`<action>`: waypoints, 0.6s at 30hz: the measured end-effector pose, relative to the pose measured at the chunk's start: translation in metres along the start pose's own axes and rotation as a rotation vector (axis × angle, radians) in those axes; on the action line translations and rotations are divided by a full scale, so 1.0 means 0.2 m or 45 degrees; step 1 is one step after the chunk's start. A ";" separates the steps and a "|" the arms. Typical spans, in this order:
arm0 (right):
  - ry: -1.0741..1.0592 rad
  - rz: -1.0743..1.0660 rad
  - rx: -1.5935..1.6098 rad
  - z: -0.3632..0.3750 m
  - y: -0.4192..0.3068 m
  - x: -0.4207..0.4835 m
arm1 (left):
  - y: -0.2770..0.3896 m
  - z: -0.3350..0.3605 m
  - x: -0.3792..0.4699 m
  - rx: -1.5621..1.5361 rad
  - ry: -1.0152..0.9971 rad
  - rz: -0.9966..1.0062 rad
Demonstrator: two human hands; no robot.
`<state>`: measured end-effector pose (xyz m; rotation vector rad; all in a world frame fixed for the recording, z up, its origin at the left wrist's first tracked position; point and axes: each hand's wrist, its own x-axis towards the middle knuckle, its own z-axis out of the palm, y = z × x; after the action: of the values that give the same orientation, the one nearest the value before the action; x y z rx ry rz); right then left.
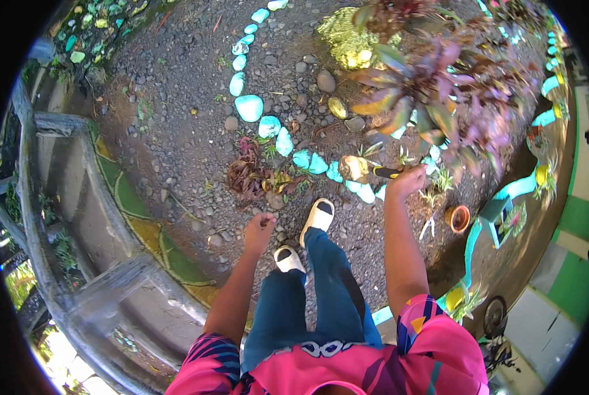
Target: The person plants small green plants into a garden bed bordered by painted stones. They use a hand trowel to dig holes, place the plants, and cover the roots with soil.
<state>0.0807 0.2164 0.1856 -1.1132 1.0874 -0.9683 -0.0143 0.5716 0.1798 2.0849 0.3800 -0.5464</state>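
My right hand grips the black and yellow handle of a hand tool, probably a trowel. The tool points left, toward a pale brown, rounded shape by the row of turquoise-painted stones. I cannot tell whether that shape is the tool's blade or a stone. My left hand hangs over the gravel with its fingers curled in and nothing visible in them. Just beyond it lies a heap of reddish and green leafy plants.
A broad-leaved purple plant grows beyond my right hand, near a yellow-painted rock. A terracotta pot lies at the right, close to a turquoise border. Along the left runs a log-like railing.
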 end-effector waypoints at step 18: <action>0.039 0.023 0.225 0.48 1.02 0.46 | -0.37 0.67 1.37 0.200 0.014 0.591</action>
<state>0.2046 0.1841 -0.0213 -0.9459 1.0137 -1.0491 0.1546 0.5141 -0.0782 2.2302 -0.1491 -0.2927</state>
